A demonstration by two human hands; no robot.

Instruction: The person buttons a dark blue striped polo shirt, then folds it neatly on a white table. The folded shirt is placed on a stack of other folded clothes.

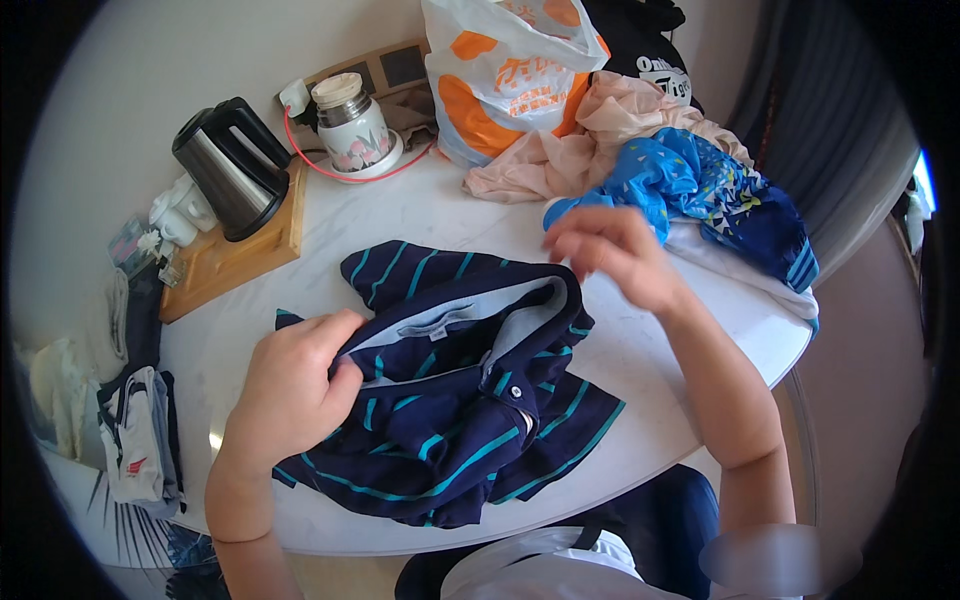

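A navy polo shirt with teal stripes lies bunched on the white marble-look table. Its collar gapes towards me, showing a pale blue inner band and a small label inside. A white button sits on the placket at the front right. My left hand pinches the left side of the collar between thumb and fingers. Just beyond the collar's right end, my right hand is raised and slightly blurred, its fingers loosely bent with nothing seen in them. Behind it lies a blue patterned garment.
A steel electric kettle stands on a wooden tray beside white cups. A floral vacuum flask, a plastic bag and a pale pink garment are at the back. Folded clothes lie at the left edge.
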